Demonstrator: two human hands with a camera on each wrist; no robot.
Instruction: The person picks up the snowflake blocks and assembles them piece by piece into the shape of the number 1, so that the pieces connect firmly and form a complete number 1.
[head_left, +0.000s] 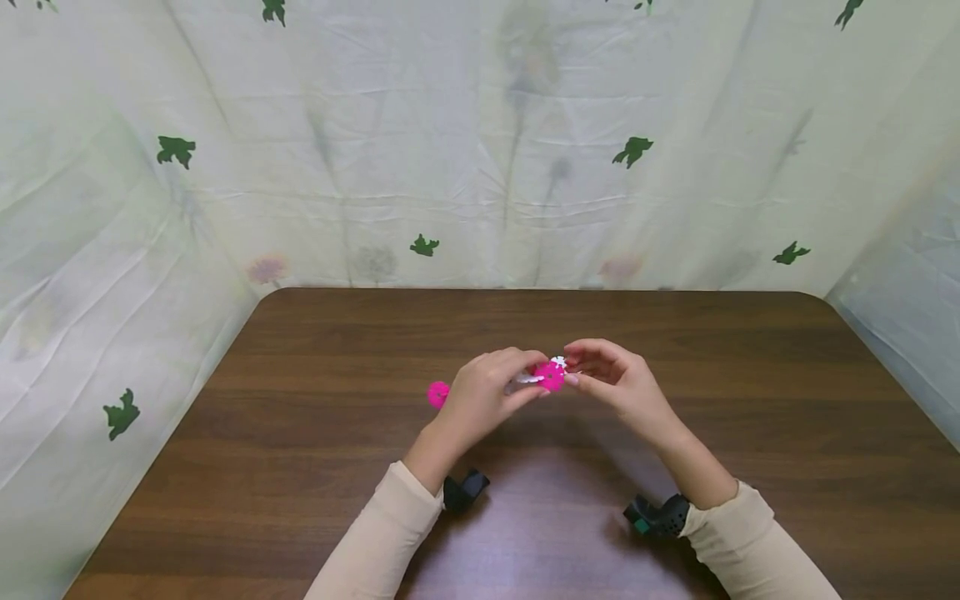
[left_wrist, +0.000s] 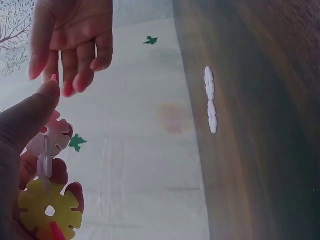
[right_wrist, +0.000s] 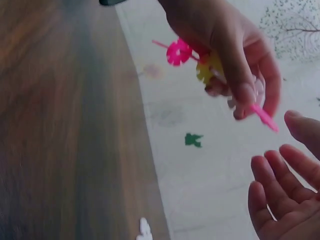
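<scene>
My left hand (head_left: 483, 390) pinches a chain of interlocking flower-shaped plastic discs between thumb and fingers. At its right end is a pink disc (head_left: 550, 377), seen edge-on in the right wrist view. Behind it in the chain come a white disc (left_wrist: 56, 137) and a yellow disc (left_wrist: 50, 210). Another pink disc (head_left: 438, 394) sticks out on the far side of the left hand. Close to the chain's right end, my right hand (head_left: 628, 385) has its fingers spread loosely; the right wrist view shows this hand (right_wrist: 287, 200) apart from the chain with nothing in it.
Two joined white discs (left_wrist: 210, 100) lie on the brown wooden table (head_left: 337, 333). Pale curtains (head_left: 480, 150) with green leaf shapes stand behind the table and at both sides. A black wrist device (head_left: 656, 515) sits below each hand.
</scene>
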